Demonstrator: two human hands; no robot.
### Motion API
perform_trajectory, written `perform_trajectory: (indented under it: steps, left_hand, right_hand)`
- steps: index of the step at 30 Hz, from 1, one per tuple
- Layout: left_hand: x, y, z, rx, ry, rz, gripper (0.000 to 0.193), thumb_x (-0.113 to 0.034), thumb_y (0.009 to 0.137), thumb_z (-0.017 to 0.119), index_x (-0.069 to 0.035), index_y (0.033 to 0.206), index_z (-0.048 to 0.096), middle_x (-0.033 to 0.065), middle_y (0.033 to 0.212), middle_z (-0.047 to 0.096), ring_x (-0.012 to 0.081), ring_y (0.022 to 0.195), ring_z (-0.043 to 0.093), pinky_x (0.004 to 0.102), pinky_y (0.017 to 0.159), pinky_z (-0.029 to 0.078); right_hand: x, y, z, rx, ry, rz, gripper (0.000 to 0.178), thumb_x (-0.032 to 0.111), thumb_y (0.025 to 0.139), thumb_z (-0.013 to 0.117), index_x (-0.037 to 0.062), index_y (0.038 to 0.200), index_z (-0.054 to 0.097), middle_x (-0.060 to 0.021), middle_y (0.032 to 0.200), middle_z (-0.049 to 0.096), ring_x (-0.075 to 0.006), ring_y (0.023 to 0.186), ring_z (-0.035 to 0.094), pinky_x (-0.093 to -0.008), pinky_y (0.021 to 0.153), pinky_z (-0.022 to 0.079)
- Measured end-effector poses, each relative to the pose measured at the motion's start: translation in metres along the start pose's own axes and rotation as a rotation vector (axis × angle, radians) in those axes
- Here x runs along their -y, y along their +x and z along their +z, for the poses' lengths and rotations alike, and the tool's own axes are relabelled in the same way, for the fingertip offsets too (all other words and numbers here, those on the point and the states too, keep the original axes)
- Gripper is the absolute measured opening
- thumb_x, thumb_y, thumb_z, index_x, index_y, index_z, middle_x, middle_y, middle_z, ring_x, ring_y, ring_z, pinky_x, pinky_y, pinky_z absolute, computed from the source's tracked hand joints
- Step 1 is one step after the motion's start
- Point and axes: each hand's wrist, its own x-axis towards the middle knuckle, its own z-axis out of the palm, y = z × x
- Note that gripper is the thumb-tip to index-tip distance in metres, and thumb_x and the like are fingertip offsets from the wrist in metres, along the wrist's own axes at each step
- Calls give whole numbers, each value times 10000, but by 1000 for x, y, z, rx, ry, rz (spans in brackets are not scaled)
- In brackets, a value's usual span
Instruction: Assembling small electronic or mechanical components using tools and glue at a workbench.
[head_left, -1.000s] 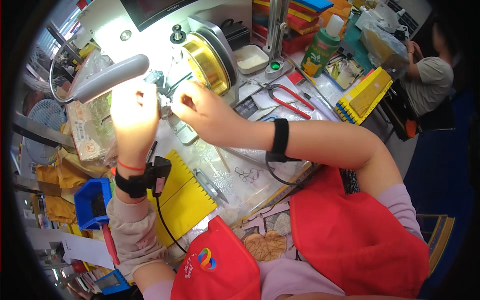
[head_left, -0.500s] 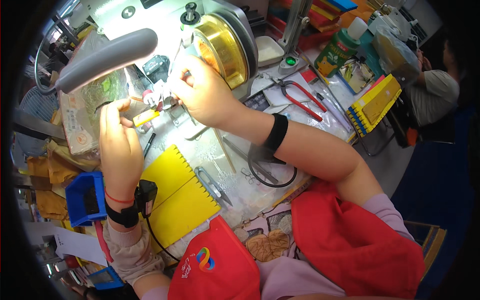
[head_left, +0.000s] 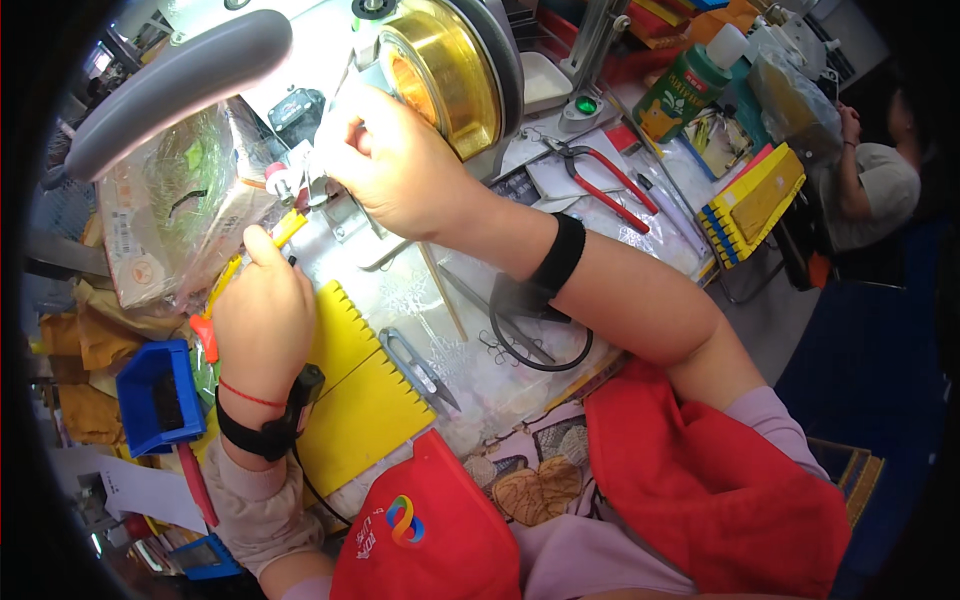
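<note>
My left hand [head_left: 265,312] is curled closed over the table, its back to me. Its fingertips are mostly hidden, so what they hold, if anything, cannot be made out. Beside it lie a thin yellow tool with an orange end [head_left: 205,335] and a yellow strip [head_left: 290,228] by the machine's small metal parts [head_left: 300,180]. My right hand [head_left: 385,165] is at the lit machine, thumb and fingers pinched together by those parts; glare and the hand hide what is between them. Just behind it stands a large spool [head_left: 455,80] with a golden, transparent rim.
A grey lamp arm [head_left: 190,90] arches overhead at the left. Yellow toothed sheets [head_left: 360,400], thread snips [head_left: 420,370] and red-handled pliers [head_left: 610,185] lie on the table. A blue bin [head_left: 160,400] stands left, a green bottle [head_left: 685,90] far right. Another person [head_left: 870,190] sits beyond.
My left hand has drawn back from the machine's metal parts toward me and curled closed. The right hand stays pinched at the machine. The whole view has shifted slightly.
</note>
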Motion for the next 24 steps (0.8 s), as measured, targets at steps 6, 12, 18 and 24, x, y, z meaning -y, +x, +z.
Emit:
perform_trajectory:
  steps: [6, 12, 18, 24]
  left_hand:
    - [9, 4, 12, -57, -48, 115, 341, -116, 839, 616, 72, 1045, 420, 198, 602, 591, 386, 558, 609, 472, 488, 467]
    - [-3, 20, -4, -347, -337, 122, 730, -17, 764, 688, 3, 1406, 341, 229, 1105, 589, 411, 980, 603, 444, 843, 485]
    - [-4, 33, 5, -445, -86, 121, 729, 92, 731, 613, -72, 1415, 423, 166, 1089, 549, 363, 941, 599, 413, 799, 495]
    - [-4, 25, -16, -356, 71, 105, 591, -15, 800, 626, -79, 1364, 461, 146, 1068, 560, 332, 923, 615, 408, 759, 504]
  right_hand:
    - [-1, 3, 2, -78, -88, -65, 133, 119, 918, 605, 13, 944, 528, -39, 782, 581, -101, 704, 582, -258, 643, 497]
    - [-5, 0, 3, -75, 107, -14, 158, 129, 867, 637, 8, 858, 536, -71, 762, 599, -127, 682, 575, -298, 649, 481]
    - [-5, -1, 5, -86, 99, -65, 195, 125, 868, 660, 20, 842, 497, -64, 758, 569, -140, 668, 563, -303, 648, 476]
    - [-17, 5, 4, -86, 61, -163, 204, 111, 869, 654, 21, 835, 475, -61, 743, 542, -154, 682, 550, -312, 663, 465]
